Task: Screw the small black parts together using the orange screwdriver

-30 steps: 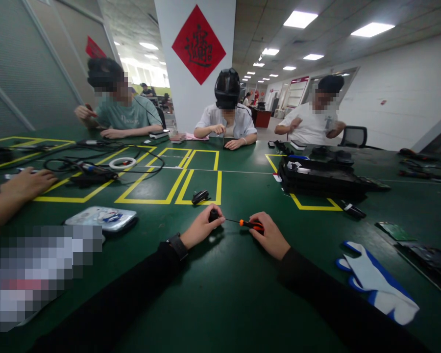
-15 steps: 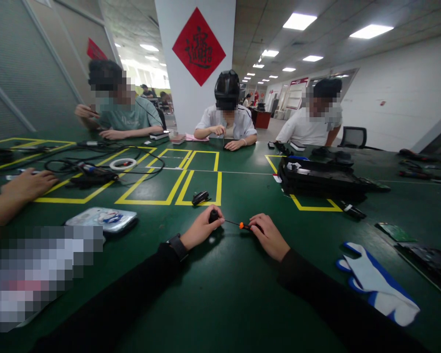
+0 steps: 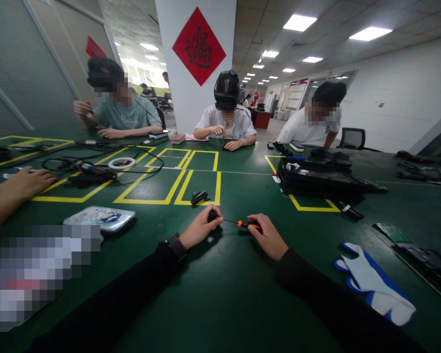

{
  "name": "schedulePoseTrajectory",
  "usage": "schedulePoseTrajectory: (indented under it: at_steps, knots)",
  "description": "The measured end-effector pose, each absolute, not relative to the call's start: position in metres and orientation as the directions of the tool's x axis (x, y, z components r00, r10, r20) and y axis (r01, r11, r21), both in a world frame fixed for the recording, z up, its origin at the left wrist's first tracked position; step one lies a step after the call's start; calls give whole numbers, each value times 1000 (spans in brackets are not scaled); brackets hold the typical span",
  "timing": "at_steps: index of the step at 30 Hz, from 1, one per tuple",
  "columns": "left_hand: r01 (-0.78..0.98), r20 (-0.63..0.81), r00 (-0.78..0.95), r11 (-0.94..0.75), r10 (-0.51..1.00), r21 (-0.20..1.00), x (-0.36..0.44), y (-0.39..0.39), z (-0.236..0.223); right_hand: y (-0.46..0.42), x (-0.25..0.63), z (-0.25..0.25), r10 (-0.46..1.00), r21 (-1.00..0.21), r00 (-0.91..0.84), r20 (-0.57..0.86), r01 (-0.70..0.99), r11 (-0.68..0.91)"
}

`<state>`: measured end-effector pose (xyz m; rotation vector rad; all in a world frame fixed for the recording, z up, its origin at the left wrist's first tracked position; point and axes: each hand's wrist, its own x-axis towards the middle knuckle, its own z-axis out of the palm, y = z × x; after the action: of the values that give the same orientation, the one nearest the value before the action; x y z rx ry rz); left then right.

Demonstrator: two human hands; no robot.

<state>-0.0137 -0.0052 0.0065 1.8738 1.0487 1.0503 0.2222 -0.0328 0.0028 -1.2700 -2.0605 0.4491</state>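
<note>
Near the middle of the green table, my left hand (image 3: 201, 229) grips a small black rounded part (image 3: 212, 215) between thumb and fingers. My right hand (image 3: 269, 237) is closed around the handle of an orange and black screwdriver (image 3: 244, 224). Its thin shaft points left and reaches the black part at my left fingertips; the tip itself is too small to make out. Just beyond my left hand, another small black part (image 3: 199, 197) lies on the front strip of a yellow taped box.
At right are a white and blue glove (image 3: 377, 282), a green circuit board (image 3: 393, 232) and stacked black housings (image 3: 316, 176). To the left lie a patterned case (image 3: 105, 218), black cables (image 3: 91, 169) and another person's hand (image 3: 27, 184). Several people sit across the table.
My right fingers shift around the screwdriver handle, while the left hand stays almost still. The person at the far right lowers their arms and leans forward.
</note>
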Motion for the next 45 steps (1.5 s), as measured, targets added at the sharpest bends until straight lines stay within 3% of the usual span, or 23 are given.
schedulePoseTrajectory:
  at_steps: [6,14,20,25,30,35,41,45]
  knots:
    - [295,306,339,-409,890,863,-14,-5,7,-30,222,1,852,-549,-362,378,654,521]
    - [285,279,338,-381,899,879,-14,-6,7,-38,221,8,867,-636,-374,328,591,496]
    - [250,280,432,-413,857,876,-14,-9,9,-42,220,10,862,-688,-378,339,525,501]
    - [280,288,452,-441,844,853,-13,-12,12,-47,218,15,862,-659,-405,306,564,498]
    - [274,305,448,-454,840,848,-13,-10,11,-45,216,19,870,-623,-361,335,608,492]
    - [297,298,409,-434,863,850,-15,-8,9,-43,214,14,852,-652,-309,422,549,522]
    - [288,299,411,-433,861,854,-13,-10,10,-44,214,8,920,-820,-278,275,432,376]
    - [292,284,414,-422,865,859,-12,-11,11,-46,215,13,917,-814,-332,219,456,360]
